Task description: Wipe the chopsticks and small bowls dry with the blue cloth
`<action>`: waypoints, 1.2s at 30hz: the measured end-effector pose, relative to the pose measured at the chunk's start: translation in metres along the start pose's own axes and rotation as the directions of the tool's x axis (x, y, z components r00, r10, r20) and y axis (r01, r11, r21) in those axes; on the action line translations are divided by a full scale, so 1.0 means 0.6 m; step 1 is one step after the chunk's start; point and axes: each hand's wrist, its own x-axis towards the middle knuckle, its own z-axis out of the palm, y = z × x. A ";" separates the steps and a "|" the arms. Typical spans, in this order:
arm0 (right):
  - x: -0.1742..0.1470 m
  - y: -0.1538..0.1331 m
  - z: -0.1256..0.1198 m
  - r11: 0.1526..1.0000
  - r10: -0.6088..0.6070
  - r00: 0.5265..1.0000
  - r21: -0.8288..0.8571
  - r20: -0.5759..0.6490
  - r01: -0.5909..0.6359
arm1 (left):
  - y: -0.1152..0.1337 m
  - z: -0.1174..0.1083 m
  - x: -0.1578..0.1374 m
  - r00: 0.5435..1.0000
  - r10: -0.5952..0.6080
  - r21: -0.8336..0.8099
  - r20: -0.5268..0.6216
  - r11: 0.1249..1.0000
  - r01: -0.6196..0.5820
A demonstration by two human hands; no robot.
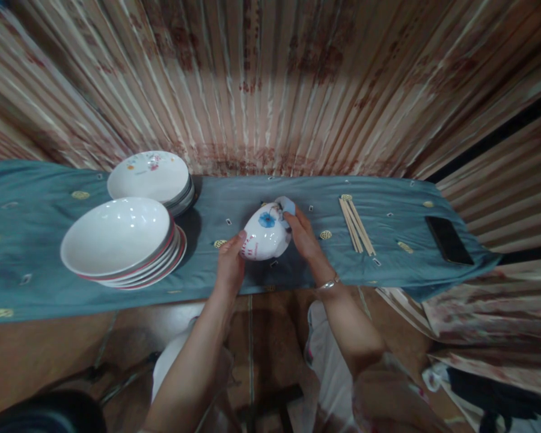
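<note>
White bowl (265, 234), blue flower and red lettering showing, was tilted between both hands over the middle of the table. Left hand (231, 260) was curled on its near-left edge, thumb on top; the other fingers were mostly hidden. Right hand (305, 233) was nearly closed, pinching what looked like a pale cloth (289, 205) against the bowl's right side; exact finger positions couldn't be made out. Silver bracelet (329, 282) on that wrist. To the right lay some wooden chopsticks (357, 225), then a black phone (448, 240) near the table's right end. To the left: front stack of dishes (119, 237), flowered rear stack (148, 177) just behind. Everything sat on a blue-green tablecloth (216, 201), pleated curtain (270, 90) behind.
</note>
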 end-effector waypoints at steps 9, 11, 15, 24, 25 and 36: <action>0.010 0.042 0.021 0.992 0.073 0.997 0.110 -0.040 -0.068 | -0.002 -0.017 0.008 0.995 -0.086 -0.154 -0.055 0.985 0.077; 0.010 0.051 0.026 0.986 0.090 0.995 0.144 -0.043 -0.083 | -0.004 -0.019 0.011 0.990 -0.126 -0.190 -0.067 0.976 0.111; 0.007 0.069 0.035 0.967 0.114 0.993 0.232 -0.030 -0.104 | -0.003 -0.017 0.015 0.984 -0.156 -0.252 -0.082 0.959 0.131; -0.021 0.078 0.056 0.989 0.095 0.990 0.124 -0.106 -0.081 | 0.016 -0.014 0.023 0.975 -0.190 -0.321 -0.117 0.936 0.144; -0.029 0.076 0.058 0.994 0.075 0.990 0.091 -0.116 -0.065 | 0.017 -0.015 0.024 0.975 -0.187 -0.321 -0.118 0.936 0.141; -0.103 0.067 0.084 0.945 -0.196 0.980 -0.273 -0.037 0.179 | 0.042 -0.007 0.023 0.969 -0.188 -0.394 -0.158 0.912 0.112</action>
